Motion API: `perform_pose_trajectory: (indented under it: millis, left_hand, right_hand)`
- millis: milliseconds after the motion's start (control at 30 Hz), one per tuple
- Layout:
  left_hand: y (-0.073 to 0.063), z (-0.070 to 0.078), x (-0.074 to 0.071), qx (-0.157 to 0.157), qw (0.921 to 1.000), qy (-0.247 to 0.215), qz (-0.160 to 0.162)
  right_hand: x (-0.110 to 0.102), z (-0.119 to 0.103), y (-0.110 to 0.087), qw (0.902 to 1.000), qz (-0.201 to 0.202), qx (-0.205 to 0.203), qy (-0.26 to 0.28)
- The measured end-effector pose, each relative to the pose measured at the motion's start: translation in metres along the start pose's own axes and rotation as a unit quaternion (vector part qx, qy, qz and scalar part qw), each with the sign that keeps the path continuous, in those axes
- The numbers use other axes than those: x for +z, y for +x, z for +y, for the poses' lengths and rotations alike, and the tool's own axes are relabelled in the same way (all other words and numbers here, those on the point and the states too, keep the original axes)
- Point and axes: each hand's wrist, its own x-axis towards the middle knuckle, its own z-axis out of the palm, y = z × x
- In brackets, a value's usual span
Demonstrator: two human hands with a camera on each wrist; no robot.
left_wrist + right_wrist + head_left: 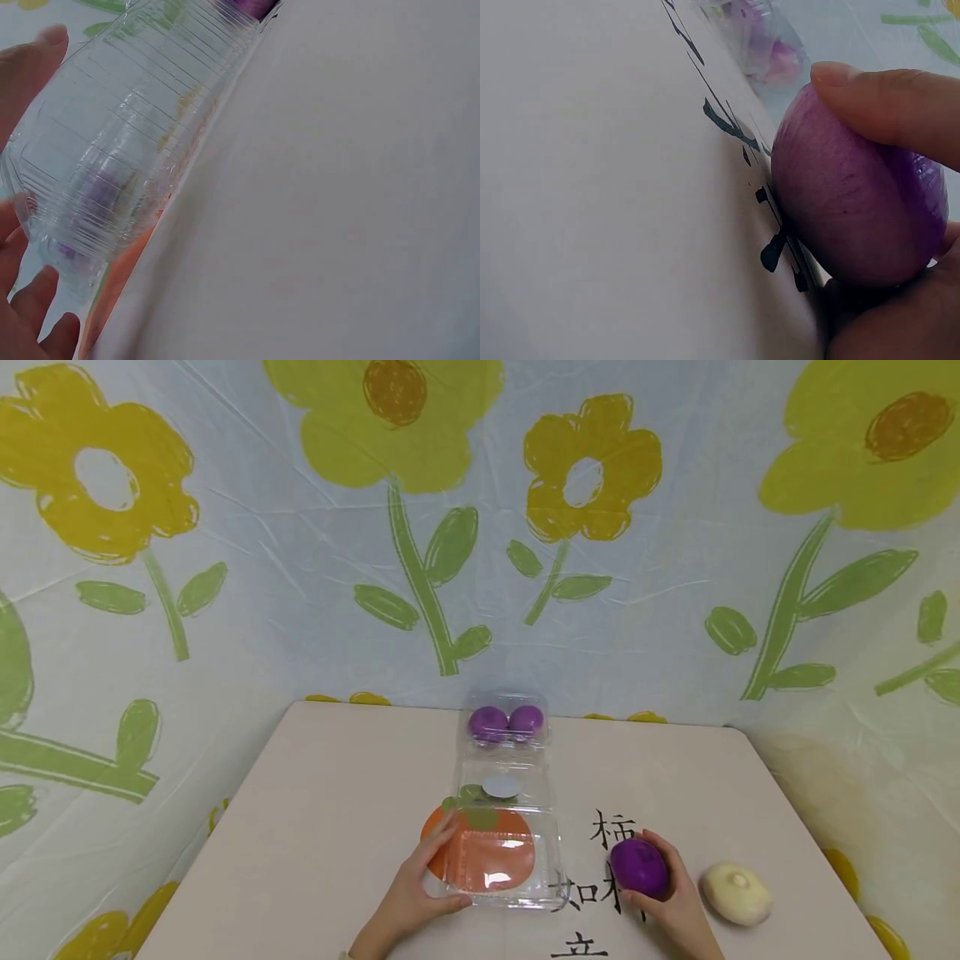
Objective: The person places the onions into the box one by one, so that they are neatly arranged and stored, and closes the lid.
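My right hand [663, 889] grips a purple onion [637, 867] on the table, thumb on one side and fingers round the other. In the right wrist view the onion [847, 187] shows smooth skin with faint lines. A clear plastic clamshell box [551, 852] lies unfolded in front of me. Two more purple onions [507, 724] sit side by side in its far end. At the box's near left corner rests my left hand [416, 877], thumb along the front edge and fingers spread on the left side. The left wrist view shows the ribbed plastic wall [127, 135] beside these fingers.
A pale round vegetable with a small nub [737, 893] lies right of my right hand. The pale tabletop [337, 793] carries an orange persimmon print [480, 852] and black written characters [577, 893]. Behind the table hangs a flowered cloth [637, 635].
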Motion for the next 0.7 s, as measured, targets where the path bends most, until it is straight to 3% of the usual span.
perform_pose_trajectory:
  millis: [700]
  left_hand:
    - [-0.0026,0.0026,0.0004,0.033,0.9993,0.014,0.008]
  right_hand:
    - [0.003,0.003,-0.0016,0.9991,0.014,0.041,-0.005]
